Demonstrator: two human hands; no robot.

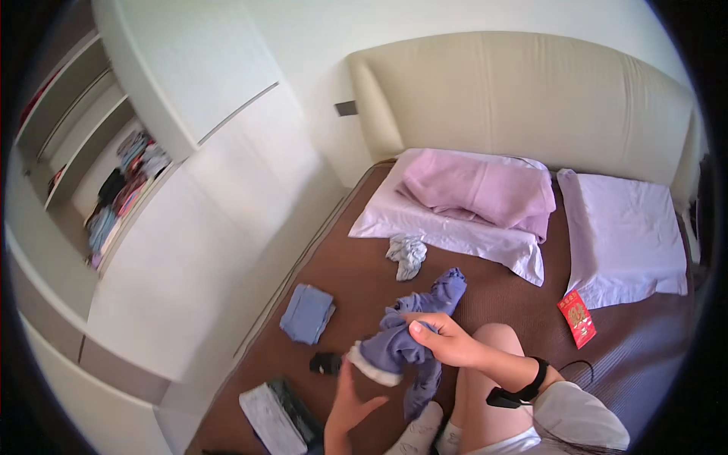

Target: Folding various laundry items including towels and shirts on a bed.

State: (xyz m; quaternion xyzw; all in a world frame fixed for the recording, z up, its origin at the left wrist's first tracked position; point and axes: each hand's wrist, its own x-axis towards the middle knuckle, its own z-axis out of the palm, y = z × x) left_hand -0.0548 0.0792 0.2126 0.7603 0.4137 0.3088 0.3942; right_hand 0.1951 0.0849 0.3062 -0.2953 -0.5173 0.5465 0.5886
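Observation:
My right hand (449, 340) grips a crumpled blue-purple garment (392, 346) with a white band along one edge. One narrow part of the garment stretches away toward the pillows, and another hangs down by my sock-covered feet. My left hand (354, 401) is spread, thumb apart, with its fingertips beside the white band; whether they touch it I cannot tell. Just past those fingertips lies a small black item (324, 363). A folded blue cloth item (307, 314) rests farther off to the left. Close to my left forearm are a folded whitish garment (270, 418) and a dark folded one (296, 406).
Brown matting (347, 267) covers the bed. A crumpled pale cloth (407, 256) lies below a pillow (381, 219) topped by a folded pink blanket (483, 187). Rightward are another pillow (625, 239) and a red envelope (578, 319). At left, an open wardrobe (94, 193) holds piled clothes (122, 193).

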